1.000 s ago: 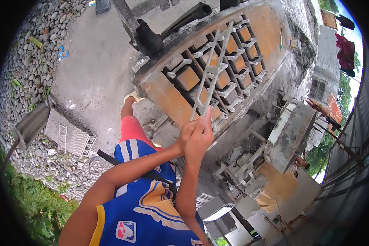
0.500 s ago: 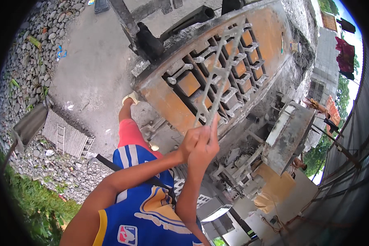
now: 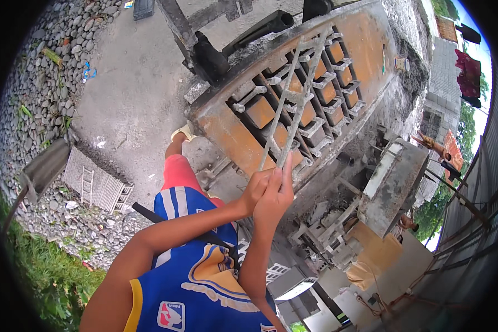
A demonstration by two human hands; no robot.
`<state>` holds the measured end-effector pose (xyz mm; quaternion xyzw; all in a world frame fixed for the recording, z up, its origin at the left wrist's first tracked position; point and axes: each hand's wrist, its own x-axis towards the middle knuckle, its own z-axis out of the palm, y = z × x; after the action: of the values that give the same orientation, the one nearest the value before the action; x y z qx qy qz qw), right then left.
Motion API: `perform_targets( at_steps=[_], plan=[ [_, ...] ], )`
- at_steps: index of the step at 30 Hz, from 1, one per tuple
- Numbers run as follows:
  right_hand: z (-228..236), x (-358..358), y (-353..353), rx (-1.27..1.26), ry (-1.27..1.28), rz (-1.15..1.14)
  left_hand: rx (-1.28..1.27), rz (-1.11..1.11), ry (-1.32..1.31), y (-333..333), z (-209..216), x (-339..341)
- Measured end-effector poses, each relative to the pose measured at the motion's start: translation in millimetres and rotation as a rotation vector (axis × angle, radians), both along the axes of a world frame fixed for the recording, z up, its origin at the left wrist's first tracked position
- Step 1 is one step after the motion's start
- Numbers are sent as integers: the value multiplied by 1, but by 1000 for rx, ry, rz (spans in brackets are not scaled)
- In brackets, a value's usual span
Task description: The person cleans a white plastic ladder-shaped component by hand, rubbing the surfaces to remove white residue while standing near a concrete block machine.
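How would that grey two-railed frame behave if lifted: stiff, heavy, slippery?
The two-railed frame is probably stiff: it runs nearly straight, without obvious sag. It may feel end-heavy, reaching well beyond the left hand and right hand. Its rough-looking surface suggests it's likelier gritty than slippery.

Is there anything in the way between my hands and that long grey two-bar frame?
Nothing visible is: your left hand and right hand are together at the near end of the long grey frame, gripping it. Its bars stretch out over the rusty slotted metal bed; I can't tell whether they touch it.
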<state>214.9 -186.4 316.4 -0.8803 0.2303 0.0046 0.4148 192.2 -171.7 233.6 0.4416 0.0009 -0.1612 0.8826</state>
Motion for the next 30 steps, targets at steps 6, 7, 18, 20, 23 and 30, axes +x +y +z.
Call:
perform_targets(
  at_steps=[6, 7, 18, 20, 23, 30],
  plan=[
    [-32, -23, -3, 27, -65, -75, 275, 96, -205, -9, -37, -21],
    [-41, -16, -14, 40, -20, -28, 271, 88, -209, -11, -33, -21],
    [-2, 10, 9, -22, -222, 48, -81, -38, -330, -1, -27, 27],
    [-45, 14, -8, 80, -38, 36, 113, 150, 12, -16, -47, 13],
    [-53, 11, -14, 114, -59, 17, 318, 315, -122, -59, -86, 2],
    [0, 8, 14, 40, -210, -7, -113, 55, -195, 8, 5, 38]
  ],
)
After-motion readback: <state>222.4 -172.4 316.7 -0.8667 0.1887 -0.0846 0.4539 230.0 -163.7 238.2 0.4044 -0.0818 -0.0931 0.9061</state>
